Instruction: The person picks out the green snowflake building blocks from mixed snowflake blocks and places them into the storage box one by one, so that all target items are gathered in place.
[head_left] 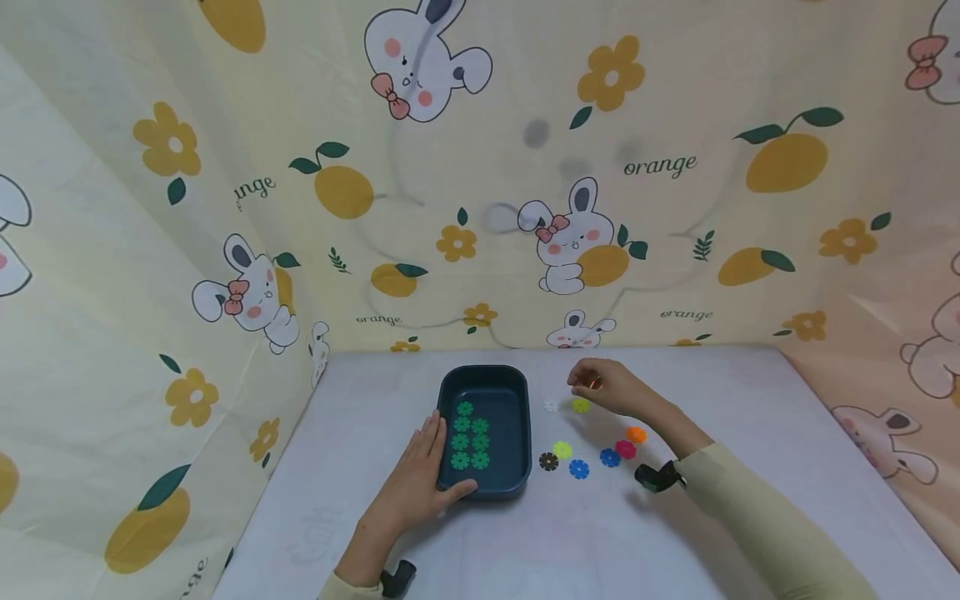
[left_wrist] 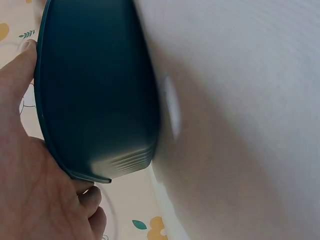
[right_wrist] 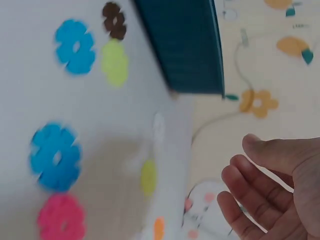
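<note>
A dark blue-green rectangular tray (head_left: 508, 433) holds several green flower-shaped discs (head_left: 460, 442). My left hand (head_left: 412, 475) rests against the tray's left side with fingers extended, its thumb touching the near rim. In the left wrist view the tray's outer wall (left_wrist: 100, 85) hides part of the fingers. My right hand (head_left: 615, 387) hovers above the table, right of the tray, near a yellow disc (head_left: 581, 405) and a white disc (head_left: 551, 406). Its fingers are loosely bent in the right wrist view, with thumb and fingertips apart and nothing visible between them.
Right of the tray lie a brown disc (head_left: 549, 462), a yellow-green disc (head_left: 562, 450), two blue discs (head_left: 579, 469), a pink disc (head_left: 626, 450) and an orange disc (head_left: 636, 435). A printed curtain (head_left: 495, 275) hangs behind the white table (head_left: 337, 433).
</note>
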